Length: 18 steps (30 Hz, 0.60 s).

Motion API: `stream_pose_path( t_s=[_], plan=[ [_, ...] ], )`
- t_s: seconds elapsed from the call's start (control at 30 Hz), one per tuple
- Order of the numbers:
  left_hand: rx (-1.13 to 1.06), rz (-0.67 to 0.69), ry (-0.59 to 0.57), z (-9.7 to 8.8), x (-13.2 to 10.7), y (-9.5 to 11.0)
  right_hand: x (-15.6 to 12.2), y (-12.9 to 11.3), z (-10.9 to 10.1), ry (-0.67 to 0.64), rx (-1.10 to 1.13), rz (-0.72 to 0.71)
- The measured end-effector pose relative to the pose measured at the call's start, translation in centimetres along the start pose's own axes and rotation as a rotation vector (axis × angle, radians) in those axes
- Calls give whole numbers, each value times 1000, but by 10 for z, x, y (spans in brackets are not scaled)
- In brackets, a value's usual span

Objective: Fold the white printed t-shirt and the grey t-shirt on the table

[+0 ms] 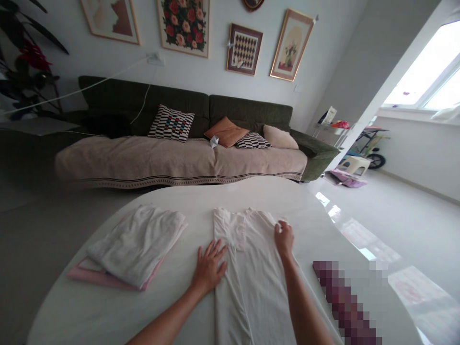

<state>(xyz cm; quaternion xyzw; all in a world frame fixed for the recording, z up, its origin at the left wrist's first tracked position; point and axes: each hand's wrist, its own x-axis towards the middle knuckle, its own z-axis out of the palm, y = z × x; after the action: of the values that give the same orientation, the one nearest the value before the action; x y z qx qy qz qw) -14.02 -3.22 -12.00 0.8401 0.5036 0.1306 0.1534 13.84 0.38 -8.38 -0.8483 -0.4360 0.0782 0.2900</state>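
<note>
A long white shirt (257, 278) lies spread on the white table, its neckline toward the sofa and its left side folded inward. My left hand (209, 264) rests flat at the shirt's left edge, fingers spread, partly on the cloth and partly on the tabletop. At the upper right, by the shoulder, my right hand (284, 237) has its fingers curled and pinched on the sleeve cloth. Left of the shirt sits a stack of folded clothes: a light grey garment (138, 242) on top of a pink one (89, 275).
The white table (179, 306) has a rounded edge. A pixelated dark red strip (345, 306) lies at its right. Behind stands a green sofa (251, 108) with a beige cover and several cushions. A white stool (355, 165) and a balance bike (375, 160) are at the far right.
</note>
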Motion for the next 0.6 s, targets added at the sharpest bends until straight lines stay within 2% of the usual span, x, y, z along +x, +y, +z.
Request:
stream_pose_path(
  t_s=[0.1,0.2,0.33,0.43,0.53,0.6],
  plan=[
    [-2,0,10,0,0,1,32,40,-29,38,-31,223],
    [-5,1,18,0,0,2,44,60,-29,-77,-11,314],
    [-8,1,17,1,0,1,50,61,-7,-219,64,324],
    [-6,1,15,1,0,1,58,58,0,-262,136,292],
    [-4,0,15,1,1,0,67,63,-6,-223,188,237],
    [-4,2,15,2,1,0,71,69,-14,-144,201,191]
  ],
)
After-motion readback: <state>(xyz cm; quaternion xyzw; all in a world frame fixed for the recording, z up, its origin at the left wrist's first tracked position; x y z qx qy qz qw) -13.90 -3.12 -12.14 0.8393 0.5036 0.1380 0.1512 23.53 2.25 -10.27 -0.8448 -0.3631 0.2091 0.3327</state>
